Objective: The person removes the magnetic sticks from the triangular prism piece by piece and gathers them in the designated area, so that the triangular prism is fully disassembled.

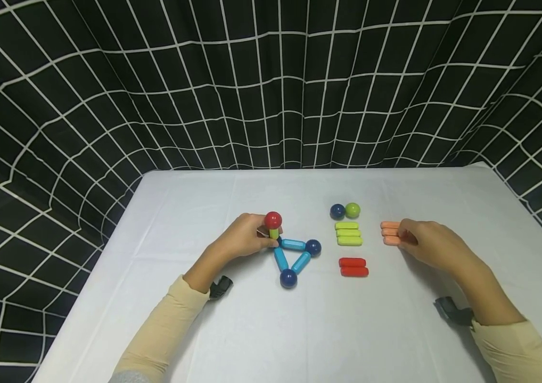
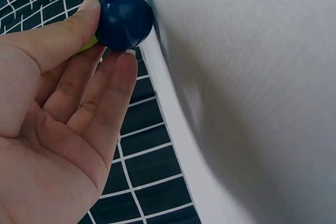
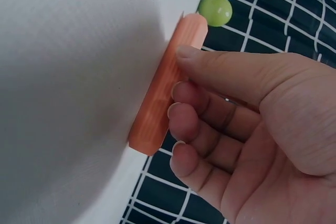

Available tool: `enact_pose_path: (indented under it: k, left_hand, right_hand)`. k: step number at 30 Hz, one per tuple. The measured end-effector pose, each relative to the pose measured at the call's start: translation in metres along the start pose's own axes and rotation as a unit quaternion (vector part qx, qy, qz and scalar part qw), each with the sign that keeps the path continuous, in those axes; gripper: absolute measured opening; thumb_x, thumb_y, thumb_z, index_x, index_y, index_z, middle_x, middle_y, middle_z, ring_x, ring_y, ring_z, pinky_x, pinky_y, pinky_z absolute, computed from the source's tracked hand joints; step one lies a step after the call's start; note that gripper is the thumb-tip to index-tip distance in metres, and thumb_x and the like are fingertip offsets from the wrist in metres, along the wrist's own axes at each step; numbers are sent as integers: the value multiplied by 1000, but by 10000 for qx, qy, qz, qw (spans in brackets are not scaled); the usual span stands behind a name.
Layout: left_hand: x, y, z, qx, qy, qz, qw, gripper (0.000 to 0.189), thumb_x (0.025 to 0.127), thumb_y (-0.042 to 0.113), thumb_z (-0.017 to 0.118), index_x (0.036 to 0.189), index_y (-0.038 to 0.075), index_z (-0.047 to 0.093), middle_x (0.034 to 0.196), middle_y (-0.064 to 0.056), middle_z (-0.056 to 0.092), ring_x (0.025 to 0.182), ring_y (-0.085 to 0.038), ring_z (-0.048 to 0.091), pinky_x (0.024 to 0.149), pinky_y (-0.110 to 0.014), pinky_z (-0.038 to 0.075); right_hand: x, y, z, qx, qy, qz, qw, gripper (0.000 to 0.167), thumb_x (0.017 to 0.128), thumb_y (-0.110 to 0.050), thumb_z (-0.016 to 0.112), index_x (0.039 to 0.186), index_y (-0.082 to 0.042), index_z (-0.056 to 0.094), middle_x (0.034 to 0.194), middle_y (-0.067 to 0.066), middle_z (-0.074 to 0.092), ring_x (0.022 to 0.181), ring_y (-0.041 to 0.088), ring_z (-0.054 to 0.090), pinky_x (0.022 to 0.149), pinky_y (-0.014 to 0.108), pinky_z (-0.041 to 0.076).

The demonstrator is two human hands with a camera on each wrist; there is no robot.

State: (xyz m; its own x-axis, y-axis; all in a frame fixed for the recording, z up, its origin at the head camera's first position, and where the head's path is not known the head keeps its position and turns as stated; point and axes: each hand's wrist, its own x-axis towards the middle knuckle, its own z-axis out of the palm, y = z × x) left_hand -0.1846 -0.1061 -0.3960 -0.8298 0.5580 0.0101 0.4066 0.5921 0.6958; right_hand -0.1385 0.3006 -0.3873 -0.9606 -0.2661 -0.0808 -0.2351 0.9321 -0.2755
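Observation:
Three light-blue rods [image 1: 293,244] and dark blue balls [image 1: 288,279] form a flat triangle on the table. At its far-left corner, a short yellow-green rod [image 1: 273,233] stands upright with a red ball [image 1: 273,220] on top. My left hand [image 1: 242,236] holds that corner; in the left wrist view its thumb and fingertips pinch the dark blue ball [image 2: 125,22]. To the right, my right hand [image 1: 431,244] is at a row of three orange rods [image 1: 389,232]. Its thumb and curled fingers grip the nearest orange rod [image 3: 168,87] in the right wrist view.
Between the hands lie three yellow-green rods [image 1: 348,233] and two red rods [image 1: 353,267]. Behind them, a loose dark blue ball [image 1: 337,211] sits beside a green ball [image 1: 353,210]. A black curtain with white grid lines [image 1: 300,96] surrounds the white table [image 1: 338,330].

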Motion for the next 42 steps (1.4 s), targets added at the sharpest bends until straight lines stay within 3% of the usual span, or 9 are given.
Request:
enact_pose_path:
  k: [11, 18, 25, 32, 37, 42]
  left_hand:
    - [2, -1, -2, -57, -20, 60, 10000, 26, 79, 8, 86, 102, 8, 75, 88, 7, 73, 86, -7, 69, 83, -30, 54]
    - [2, -1, -2, -140, -67, 39, 9999, 24, 80, 7, 85, 101, 8, 74, 89, 6, 73, 87, -8, 70, 84, -30, 53]
    - [2, -3, -3, -97, -77, 79, 9999, 23, 80, 8, 85, 101, 9, 75, 89, 7, 73, 88, -8, 70, 85, -32, 53]
    - [1, -5, -2, -183, -46, 98, 9998, 24, 80, 8, 85, 102, 8, 75, 90, 7, 74, 89, -9, 70, 87, -33, 53]
    - [-1, -6, -2, -133, 7, 148, 9998, 23, 80, 8, 85, 101, 9, 75, 89, 8, 73, 88, -8, 70, 85, -29, 54]
    - [-1, -5, -2, -178, -26, 292, 9994, 21, 81, 8, 84, 100, 9, 74, 91, 6, 74, 90, -10, 71, 85, -30, 54]
  right_hand:
    - [3, -7, -1, -20, 171, -154, 9997, 17, 85, -11, 79, 94, -5, 66, 73, -2, 57, 69, 20, 51, 63, 39, 46]
    - [9, -30, -4, 36, 43, -362, 9993, 14, 87, -8, 76, 98, -4, 69, 74, -2, 58, 69, 18, 52, 64, 37, 48]
    - [22, -61, -17, 125, 393, -729, 9965, 19, 86, -7, 77, 103, -3, 71, 75, 0, 59, 67, 19, 51, 60, 35, 46]
    - [48, -113, -20, -8, 679, -1629, 9843, 25, 85, -11, 80, 108, -6, 73, 100, 7, 69, 82, 22, 64, 74, 41, 56]
    - [65, -153, -22, -34, 676, -2369, 9692, 35, 86, -17, 81, 119, -10, 70, 108, 4, 67, 75, 16, 63, 70, 34, 56]
    - [78, -180, -22, 12, 577, -2939, 9541, 47, 85, -17, 82, 129, -13, 65, 117, 2, 64, 85, 16, 66, 74, 34, 56]
